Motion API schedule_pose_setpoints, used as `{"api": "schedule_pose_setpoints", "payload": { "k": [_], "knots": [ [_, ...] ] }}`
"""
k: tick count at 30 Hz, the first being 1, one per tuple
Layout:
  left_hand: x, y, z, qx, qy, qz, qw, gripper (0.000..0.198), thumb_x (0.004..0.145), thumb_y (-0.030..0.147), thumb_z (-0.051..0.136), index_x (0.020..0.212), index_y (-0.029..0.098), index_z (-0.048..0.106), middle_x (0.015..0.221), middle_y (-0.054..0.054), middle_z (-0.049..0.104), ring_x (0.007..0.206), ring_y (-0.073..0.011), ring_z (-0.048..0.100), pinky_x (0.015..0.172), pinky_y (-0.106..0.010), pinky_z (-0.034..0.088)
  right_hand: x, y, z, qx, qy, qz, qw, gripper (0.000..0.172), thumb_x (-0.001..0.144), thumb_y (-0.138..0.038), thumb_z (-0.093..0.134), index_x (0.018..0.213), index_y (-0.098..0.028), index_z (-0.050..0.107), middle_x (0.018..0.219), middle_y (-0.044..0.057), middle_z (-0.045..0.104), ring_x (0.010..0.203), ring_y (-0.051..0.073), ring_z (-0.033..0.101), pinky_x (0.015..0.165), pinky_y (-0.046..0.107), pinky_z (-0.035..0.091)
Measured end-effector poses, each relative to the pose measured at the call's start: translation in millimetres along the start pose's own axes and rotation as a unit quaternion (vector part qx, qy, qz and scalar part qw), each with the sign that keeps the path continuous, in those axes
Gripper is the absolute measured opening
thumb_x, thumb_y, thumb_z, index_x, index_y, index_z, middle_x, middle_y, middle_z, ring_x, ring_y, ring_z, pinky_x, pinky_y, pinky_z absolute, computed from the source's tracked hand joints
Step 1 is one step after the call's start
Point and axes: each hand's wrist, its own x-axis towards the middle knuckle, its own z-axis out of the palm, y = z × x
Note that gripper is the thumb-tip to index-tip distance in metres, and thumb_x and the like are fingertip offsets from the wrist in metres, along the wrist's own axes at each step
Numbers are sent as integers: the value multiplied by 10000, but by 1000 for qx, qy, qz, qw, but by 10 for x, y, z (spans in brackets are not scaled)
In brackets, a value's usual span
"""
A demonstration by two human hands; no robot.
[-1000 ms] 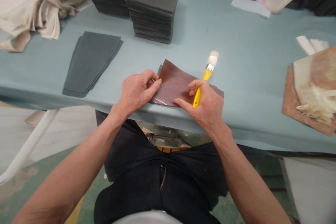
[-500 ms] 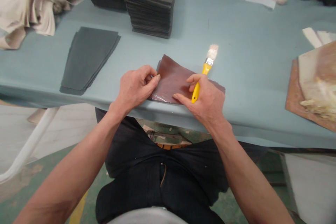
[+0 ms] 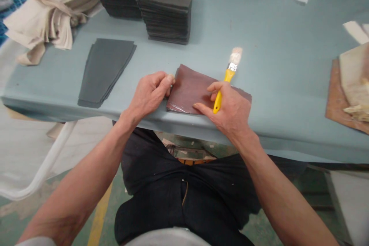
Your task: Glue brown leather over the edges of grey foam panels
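A glossy brown leather piece (image 3: 190, 88) lies at the near edge of the blue-grey table (image 3: 273, 69). My left hand (image 3: 150, 94) pinches its left edge between thumb and fingers. My right hand (image 3: 230, 109) grips the yellow handle of a paintbrush (image 3: 227, 77) and rests its fingertips on the leather's right part. The brush's pale bristles point away from me, above the table.
A thin pile of flat grey cut pieces (image 3: 105, 69) lies to the left. Two tall stacks of dark grey sheets (image 3: 167, 4) stand at the back. Beige cloth (image 3: 49, 15) is heaped far left. A brown board with pale scraps (image 3: 346, 96) sits at the right.
My hands and the leather stay in almost the same place. My left fingers have shifted slightly on the leather's left edge. The camera view has drifted a little.
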Motion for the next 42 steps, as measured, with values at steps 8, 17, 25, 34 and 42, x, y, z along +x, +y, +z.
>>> {"api": "schedule_pose_setpoints", "payload": {
  "k": [8,17,25,34,42],
  "knots": [
    [71,-19,-158,-77,-95,-10,992,272,899,460,700,889,189,714,773,-7,693,678,-137,581,643,-269,451,4,-7,12,-15,1,-2,1000,543,875,-714,777,1128,-250,654,884,7,757,802,231,715,735,346,472],
    [120,-52,-158,-41,-117,35,992,214,876,391,727,845,180,705,714,19,658,654,-124,541,622,-273,398,-1,-44,-21,-42,-19,12,999,491,866,-618,802,1143,-244,643,902,30,764,826,259,719,762,362,495],
    [135,-37,-166,28,-114,61,991,198,916,365,670,834,186,695,716,21,657,673,-134,538,667,-295,375,-22,-33,-16,-38,-3,0,999,472,861,-590,822,1136,-246,651,895,33,755,826,265,714,777,382,508],
    [103,-7,-160,54,-109,37,992,241,938,387,631,800,193,674,735,5,664,692,-148,538,686,-316,357,-23,-29,-37,-42,2,-10,999,455,840,-558,857,1112,-256,653,893,20,744,788,242,694,761,376,512],
    [98,0,-145,62,-103,22,992,256,943,376,629,765,195,662,692,11,636,679,-146,530,685,-332,332,-43,-20,-31,-58,15,-26,998,455,847,-550,864,1121,-267,635,892,5,732,781,239,689,770,379,534]
  ]
}}
